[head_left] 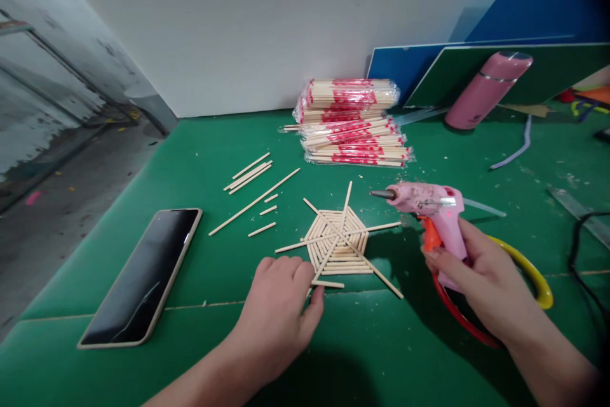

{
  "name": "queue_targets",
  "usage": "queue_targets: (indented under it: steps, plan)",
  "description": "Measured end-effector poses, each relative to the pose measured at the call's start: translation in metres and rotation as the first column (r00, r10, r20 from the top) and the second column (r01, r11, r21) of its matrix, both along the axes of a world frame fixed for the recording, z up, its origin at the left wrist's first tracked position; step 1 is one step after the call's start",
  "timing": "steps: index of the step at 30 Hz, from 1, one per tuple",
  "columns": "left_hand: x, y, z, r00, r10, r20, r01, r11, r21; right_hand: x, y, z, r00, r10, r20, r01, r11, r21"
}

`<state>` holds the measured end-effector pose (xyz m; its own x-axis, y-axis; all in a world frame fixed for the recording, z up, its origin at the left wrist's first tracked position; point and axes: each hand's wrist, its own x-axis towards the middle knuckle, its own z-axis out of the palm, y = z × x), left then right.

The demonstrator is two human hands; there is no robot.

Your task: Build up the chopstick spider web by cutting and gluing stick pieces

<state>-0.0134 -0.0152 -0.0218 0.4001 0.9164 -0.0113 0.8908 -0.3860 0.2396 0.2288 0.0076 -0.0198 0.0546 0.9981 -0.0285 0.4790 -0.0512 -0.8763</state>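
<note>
Head view, web: we saw the six-spoked web of pale wooden sticks (341,237) flat on the green table (229,140), between our hands; we judged it light, stiff, fragile at its joints, best held by the spokes' outer ends.
Head view, left hand (281,298): we pinched a short pale wooden stick (331,284) by one end at the web's near edge.
Head view, right hand (486,283): we gripped the pink plastic glue gun (424,196) round its handle; its metal nozzle (382,194) likely needed avoiding.
</note>
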Motion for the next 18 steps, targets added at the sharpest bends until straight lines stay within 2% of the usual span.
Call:
queue_targets:
  steps: [3,7,12,18]
  plan:
    - [0.003,0.002,0.000,1.000,0.016,-0.018,-0.016,0.999,-0.031,-0.009,-0.003,0.000,0.965,0.029,0.262,-0.042,0.998,0.047]
    - [0.003,0.002,-0.004,0.999,0.049,-0.016,-0.049,0.999,0.004,-0.024,-0.007,-0.003,0.891,0.097,0.444,-0.117,0.993,0.017]
    - [0.002,0.001,-0.012,0.995,0.077,0.068,-0.084,0.991,0.100,-0.034,-0.011,-0.010,0.815,0.094,0.571,-0.148,0.988,0.048]
    - [0.002,0.001,-0.015,0.990,0.067,0.126,-0.084,0.988,0.132,-0.036,-0.014,-0.017,0.767,0.060,0.639,-0.184,0.974,0.129]
